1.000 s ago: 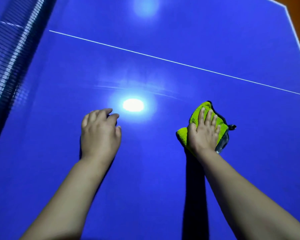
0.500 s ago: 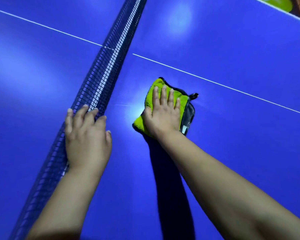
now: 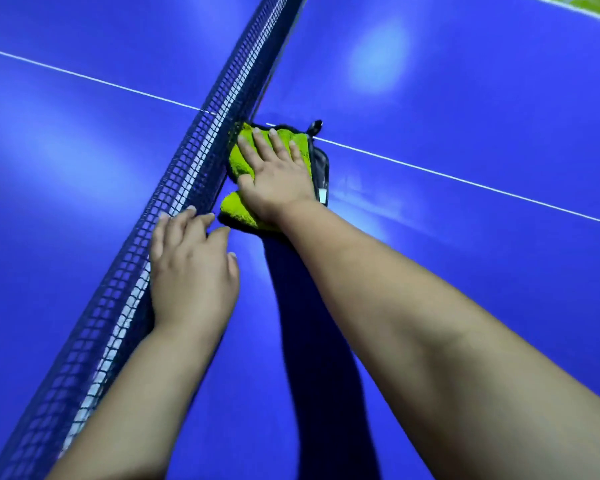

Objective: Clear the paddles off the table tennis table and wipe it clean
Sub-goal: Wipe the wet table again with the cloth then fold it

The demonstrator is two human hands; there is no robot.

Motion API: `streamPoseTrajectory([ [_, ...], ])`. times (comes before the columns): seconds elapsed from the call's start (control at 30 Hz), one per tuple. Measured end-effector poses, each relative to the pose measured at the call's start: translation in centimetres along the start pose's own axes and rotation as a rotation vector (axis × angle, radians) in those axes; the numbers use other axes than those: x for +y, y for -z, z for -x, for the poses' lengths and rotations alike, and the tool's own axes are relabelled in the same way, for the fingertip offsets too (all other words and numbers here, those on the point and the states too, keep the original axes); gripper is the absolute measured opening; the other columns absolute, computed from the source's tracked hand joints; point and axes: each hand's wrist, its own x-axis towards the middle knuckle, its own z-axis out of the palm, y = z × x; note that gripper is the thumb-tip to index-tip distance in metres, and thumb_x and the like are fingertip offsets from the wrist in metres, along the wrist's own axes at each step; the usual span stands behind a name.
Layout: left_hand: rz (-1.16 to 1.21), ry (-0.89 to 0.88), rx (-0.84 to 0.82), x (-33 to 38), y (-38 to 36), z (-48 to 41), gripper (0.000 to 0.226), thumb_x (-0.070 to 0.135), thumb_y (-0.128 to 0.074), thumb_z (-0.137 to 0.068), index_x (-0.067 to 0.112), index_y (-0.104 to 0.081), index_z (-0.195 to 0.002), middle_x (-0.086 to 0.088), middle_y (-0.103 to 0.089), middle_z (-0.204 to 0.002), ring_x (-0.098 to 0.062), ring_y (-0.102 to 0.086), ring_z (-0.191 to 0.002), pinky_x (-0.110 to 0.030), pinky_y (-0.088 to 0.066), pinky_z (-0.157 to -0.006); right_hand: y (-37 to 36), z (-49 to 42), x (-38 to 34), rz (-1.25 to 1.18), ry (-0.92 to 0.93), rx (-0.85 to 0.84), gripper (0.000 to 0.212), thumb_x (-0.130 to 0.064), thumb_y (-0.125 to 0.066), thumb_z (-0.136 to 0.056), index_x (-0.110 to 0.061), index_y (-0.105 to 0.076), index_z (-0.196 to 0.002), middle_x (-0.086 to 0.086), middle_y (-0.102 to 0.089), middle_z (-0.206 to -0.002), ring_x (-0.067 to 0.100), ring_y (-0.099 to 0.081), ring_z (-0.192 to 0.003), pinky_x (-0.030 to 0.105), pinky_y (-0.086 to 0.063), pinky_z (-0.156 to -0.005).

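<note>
Here the right hand (image 3: 278,178) lies flat, fingers straight and spread, pressing a fluffy lime-green microfibre cloth (image 3: 232,206) with a dark edge onto the glossy blue bench (image 3: 465,271), right against the dark mesh net (image 3: 187,174). The left hand (image 3: 191,268), fingers loosely extended and holding nothing, rests beside the net, near the cloth; both forearms reach forward

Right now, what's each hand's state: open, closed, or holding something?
Left hand: open, relaxed beside the net, holding nothing.
Right hand: open, pressing the green microfiber cloth flat on the table tennis table.
</note>
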Motion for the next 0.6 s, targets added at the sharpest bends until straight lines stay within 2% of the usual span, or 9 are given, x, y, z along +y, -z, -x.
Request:
streamPoseTrajectory([
  [0.23, 0.021, -0.105, -0.022, 11.2, -2.1, 2.5, 0.027, 0.011, -0.07, -0.071, 0.007, -0.069, -0.097, -0.015, -0.062, -0.114, -0.033, -0.045, -0.121, -0.046, -0.018, -0.108, 1.1, 7.9, 14.3, -0.042, -0.17, 0.031, 0.064, -0.04, -0.028, -0.095, -0.031, -0.008, -0.155, -0.003, 0.001, -0.163, 0.018, 0.006, -0.149, 0.042, 0.005, -0.12],
  [0.43, 0.076, -0.251, -0.065, 27.5, -5.1, 5.7, 0.025, 0.014, -0.07, -0.071, 0.008, -0.07, -0.096, -0.014, -0.064, -0.113, -0.033, -0.047, -0.122, -0.041, -0.012, -0.108, 2.3, 17.8, 29.3, -0.05, -0.303, 0.056, 0.063, -0.039, -0.029, -0.096, -0.031, -0.008, -0.155, -0.003, 0.0, -0.163, 0.017, 0.006, -0.149, 0.041, 0.006, -0.12],
  [0.6, 0.125, -0.37, -0.09, 41.8, -7.4, 8.7, 0.025, 0.016, -0.071, -0.071, 0.01, -0.07, -0.096, -0.012, -0.065, -0.112, -0.032, -0.048, -0.121, -0.04, -0.013, -0.107, 2.9, 26.1, 42.2, -0.058, -0.41, 0.083, 0.063, -0.038, -0.03, -0.095, -0.031, -0.009, -0.155, -0.004, -0.001, -0.163, 0.017, 0.005, -0.149, 0.041, 0.005, -0.12],
])
